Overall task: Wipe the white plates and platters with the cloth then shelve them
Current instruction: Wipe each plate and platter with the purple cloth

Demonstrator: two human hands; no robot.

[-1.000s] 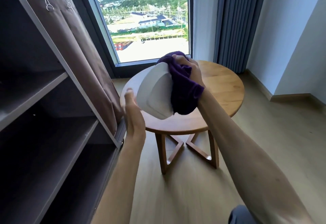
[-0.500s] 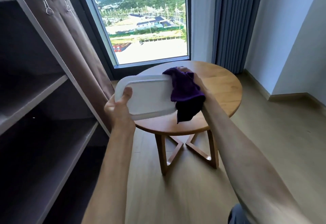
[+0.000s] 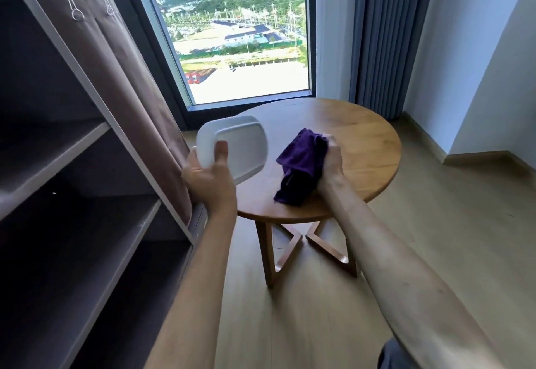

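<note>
My left hand (image 3: 211, 174) grips a white rectangular platter (image 3: 240, 145) by its near end, thumb on the rim, and holds it in the air between the shelf unit and the round wooden table (image 3: 362, 142). The platter tilts with its inner face towards me. My right hand (image 3: 332, 162) clutches a purple cloth (image 3: 300, 165) that hangs down onto the tabletop. Cloth and platter are apart.
A dark brown fabric shelf unit (image 3: 72, 194) with several bare shelves stands at the left, its cover flap (image 3: 116, 78) pulled aside. A large window (image 3: 237, 35) and grey curtain (image 3: 388, 35) lie behind the table. Wooden floor (image 3: 435, 238) extends to the right.
The cloth has come off the platter and dropped with my right hand to the tabletop. My left hand has carried the platter leftwards, towards the shelf unit.
</note>
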